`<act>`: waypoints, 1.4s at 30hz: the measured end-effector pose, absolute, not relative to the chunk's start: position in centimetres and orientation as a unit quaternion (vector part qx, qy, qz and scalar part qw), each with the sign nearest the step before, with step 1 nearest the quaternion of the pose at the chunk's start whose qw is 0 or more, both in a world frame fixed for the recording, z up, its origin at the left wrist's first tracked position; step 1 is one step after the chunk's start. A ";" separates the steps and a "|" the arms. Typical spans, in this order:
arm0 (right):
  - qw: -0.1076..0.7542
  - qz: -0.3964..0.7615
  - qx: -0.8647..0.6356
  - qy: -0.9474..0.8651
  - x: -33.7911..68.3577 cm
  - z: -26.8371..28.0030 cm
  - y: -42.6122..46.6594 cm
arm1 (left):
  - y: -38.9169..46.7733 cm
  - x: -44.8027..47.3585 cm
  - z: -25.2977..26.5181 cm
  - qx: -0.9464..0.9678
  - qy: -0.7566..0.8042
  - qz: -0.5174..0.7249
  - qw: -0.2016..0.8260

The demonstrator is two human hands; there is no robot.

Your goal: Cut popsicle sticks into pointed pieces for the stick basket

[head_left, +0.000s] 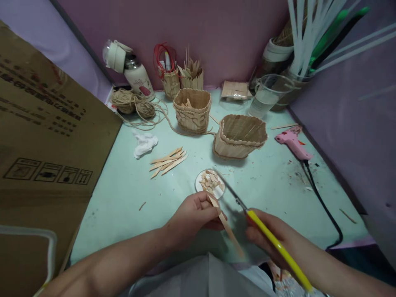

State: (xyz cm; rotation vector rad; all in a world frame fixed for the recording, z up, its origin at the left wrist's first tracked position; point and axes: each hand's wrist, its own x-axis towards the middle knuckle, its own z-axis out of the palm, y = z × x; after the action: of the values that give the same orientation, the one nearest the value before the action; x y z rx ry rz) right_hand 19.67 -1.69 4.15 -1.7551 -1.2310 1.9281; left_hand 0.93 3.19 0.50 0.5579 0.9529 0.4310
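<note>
Pinched between the fingers of my left hand (198,212) is a flat wooden stick (229,232), its near end pointing down toward my lap. My right hand (272,233) is closed round a long tool with yellow handles (278,247) and narrow metal jaws, which looks like pliers or cutters. The jaws reach out past the stick without touching it. Just beyond my left hand lies a small round white dish (220,189) holding cut wood chips (210,180). Farther left, several pointed wooden sticks (168,162) rest in a loose pile.
Two woven wooden baskets (192,119) (232,147) stand behind the dish. A pink glue gun (293,144) with a black cord lies right. Crumpled tissue (145,143), twine balls (123,101), a bottle (139,78) and a plastic cup (262,101) sit farther back. A cardboard box (46,136) walls the left.
</note>
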 end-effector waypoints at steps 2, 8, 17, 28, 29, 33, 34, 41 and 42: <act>0.168 0.630 -0.622 -0.433 20.1 3.9 -2.0 | 3.1 1.1 0.7 0.262 0.460 0.231 0.816; 0.295 0.524 -0.657 -0.454 20.4 2.6 -2.7 | 2.8 1.1 0.8 0.278 0.467 0.265 0.797; 0.354 0.493 -0.626 -0.490 20.7 1.8 -2.1 | 2.3 1.0 -1.1 0.366 0.363 0.125 0.847; 0.303 0.505 -0.609 -0.531 19.8 1.5 -1.0 | 3.0 0.8 -0.2 0.426 0.403 0.161 0.793; 0.287 0.503 -0.616 -0.534 19.9 2.0 -1.1 | 3.2 0.7 -0.2 0.422 0.419 0.179 0.784; 0.194 0.583 -0.606 -0.505 20.0 3.8 -2.0 | 3.7 0.7 0.1 0.376 0.449 0.232 0.777; 0.169 0.609 -0.594 -0.498 20.0 4.1 -2.2 | 3.8 0.7 0.3 0.369 0.455 0.240 0.774; 0.089 0.667 -0.560 -0.483 19.3 5.5 -2.6 | 3.6 1.0 0.6 0.372 0.466 0.268 0.757; 0.083 0.672 -0.556 -0.482 19.2 5.5 -2.5 | 3.6 1.0 0.5 0.373 0.465 0.268 0.757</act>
State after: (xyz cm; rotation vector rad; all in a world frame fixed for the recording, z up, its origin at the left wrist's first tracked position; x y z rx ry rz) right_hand 19.24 -2.51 5.54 -1.6586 -1.4384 2.0070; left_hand 1.03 3.57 0.55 0.8139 1.0131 0.5832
